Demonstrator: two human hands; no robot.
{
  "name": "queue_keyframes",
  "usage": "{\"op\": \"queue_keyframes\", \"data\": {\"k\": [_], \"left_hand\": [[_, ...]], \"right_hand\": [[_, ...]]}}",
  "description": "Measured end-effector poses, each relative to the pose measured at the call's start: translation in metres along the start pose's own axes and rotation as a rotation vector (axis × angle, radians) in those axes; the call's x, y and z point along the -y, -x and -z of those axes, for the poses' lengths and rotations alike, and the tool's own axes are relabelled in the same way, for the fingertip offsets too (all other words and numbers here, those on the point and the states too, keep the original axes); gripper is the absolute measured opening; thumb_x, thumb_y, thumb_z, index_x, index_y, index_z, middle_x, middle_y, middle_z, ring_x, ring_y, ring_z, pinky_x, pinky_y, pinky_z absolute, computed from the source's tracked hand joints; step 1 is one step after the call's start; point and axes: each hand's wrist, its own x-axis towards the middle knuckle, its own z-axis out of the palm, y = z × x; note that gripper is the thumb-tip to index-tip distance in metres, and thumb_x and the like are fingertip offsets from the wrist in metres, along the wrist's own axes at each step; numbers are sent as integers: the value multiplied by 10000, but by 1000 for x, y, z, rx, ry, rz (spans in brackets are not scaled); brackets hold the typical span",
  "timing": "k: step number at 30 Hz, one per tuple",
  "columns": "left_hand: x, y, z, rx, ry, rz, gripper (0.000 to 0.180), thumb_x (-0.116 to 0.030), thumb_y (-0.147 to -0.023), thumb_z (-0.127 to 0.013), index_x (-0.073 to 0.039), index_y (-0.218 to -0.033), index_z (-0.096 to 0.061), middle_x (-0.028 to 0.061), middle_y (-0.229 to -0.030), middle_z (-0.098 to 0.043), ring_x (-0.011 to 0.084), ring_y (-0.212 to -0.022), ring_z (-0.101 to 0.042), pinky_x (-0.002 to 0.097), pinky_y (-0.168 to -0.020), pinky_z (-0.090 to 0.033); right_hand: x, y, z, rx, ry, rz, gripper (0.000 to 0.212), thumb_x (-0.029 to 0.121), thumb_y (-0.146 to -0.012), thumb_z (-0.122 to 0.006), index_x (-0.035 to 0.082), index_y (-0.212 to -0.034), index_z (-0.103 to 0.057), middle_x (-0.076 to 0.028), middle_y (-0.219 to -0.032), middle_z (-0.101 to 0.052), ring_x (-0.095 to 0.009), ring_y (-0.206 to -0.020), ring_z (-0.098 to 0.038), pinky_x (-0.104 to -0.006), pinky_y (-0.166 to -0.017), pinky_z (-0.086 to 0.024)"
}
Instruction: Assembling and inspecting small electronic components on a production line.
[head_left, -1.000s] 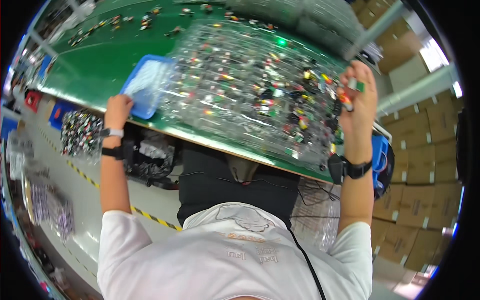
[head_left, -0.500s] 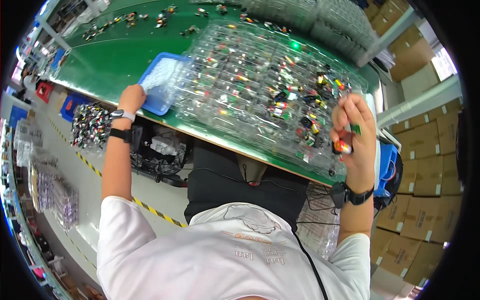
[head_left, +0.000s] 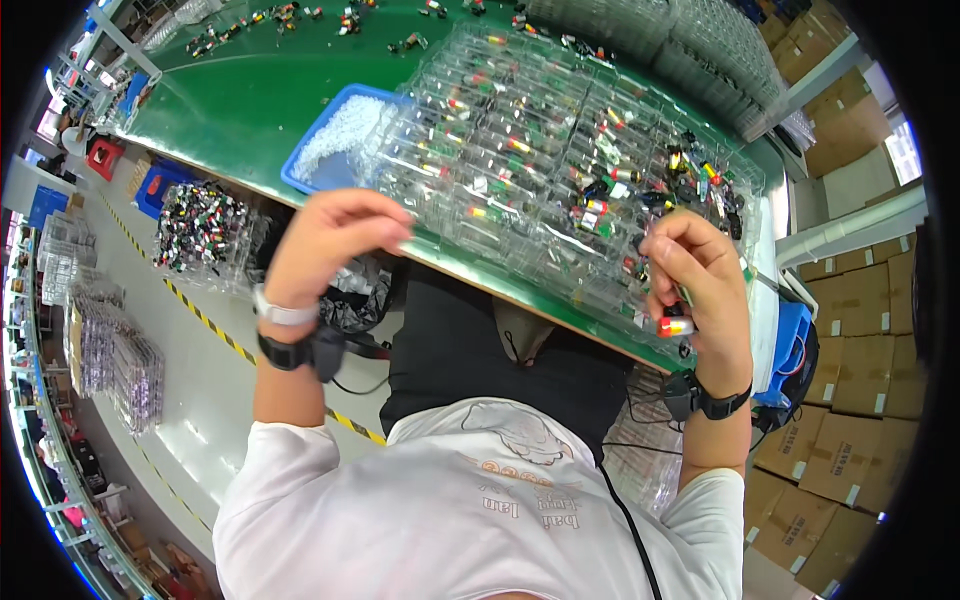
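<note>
My left hand (head_left: 338,245) is raised just in front of the table edge, thumb and fingers pinched together. What lies in the pinch, if anything, is too small to make out. Behind it a blue tray (head_left: 296,165) holds many small white pieces (head_left: 350,130). Over the right part of the table my right hand (head_left: 705,285) curls round a small battery with a circuit board. The red, yellow and white battery end (head_left: 676,327) pokes out below the fingers, which hide most of the board. Clear plastic trays (head_left: 510,250) filled with similar battery pieces lie between both hands.
The green table (head_left: 235,110) carries loose battery pieces (head_left: 275,18) along its far side. Stacked clear trays (head_left: 690,45) stand at the far right, cardboard boxes (head_left: 845,370) beyond. A heaped bag of parts (head_left: 200,225) sits low at the left, near a red stool (head_left: 103,157).
My left hand has left the blue tray's edge and moved right and nearer to me. My right hand has turned and lowered slightly, still holding the battery; less of the green board shows.
</note>
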Motion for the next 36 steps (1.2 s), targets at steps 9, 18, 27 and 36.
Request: {"op": "queue_keyframes", "data": {"k": [9,18,27,36], "left_hand": [[26,-11,-107,272,473,134,221,-44,-894,-647,70,-1082,-666,165,-970,-705,197,-852,-699,310,-796,-581],[22,-19,-113,245,416,93,239,-45,-896,-644,66,-1107,-660,152,-979,-705,186,-849,-698,306,-808,-577],[27,-26,-114,213,250,59,172,-42,-890,-658,29,-1045,-681,84,-969,-701,145,-902,-674,267,-821,-543],[30,-17,-116,284,272,-145,320,-46,-908,-636,-30,-1226,-609,61,-1119,-641,100,-920,-609,257,-846,-507]], "right_hand": [[-11,3,-28,282,259,7,73,60,-868,-677,-5,-867,-643,3,-684,-584,-58,-573,-542,-210,-488,-405],[-17,5,-28,224,620,249,105,90,-843,-700,4,-812,-649,-44,-674,-605,-100,-589,-571,-240,-540,-434],[-16,6,-35,195,782,339,94,87,-816,-696,5,-815,-651,-96,-703,-629,-190,-621,-611,-297,-556,-451],[-11,-5,-28,348,592,13,93,104,-837,-676,19,-824,-641,-20,-667,-596,-113,-563,-572,-250,-523,-434]]}}
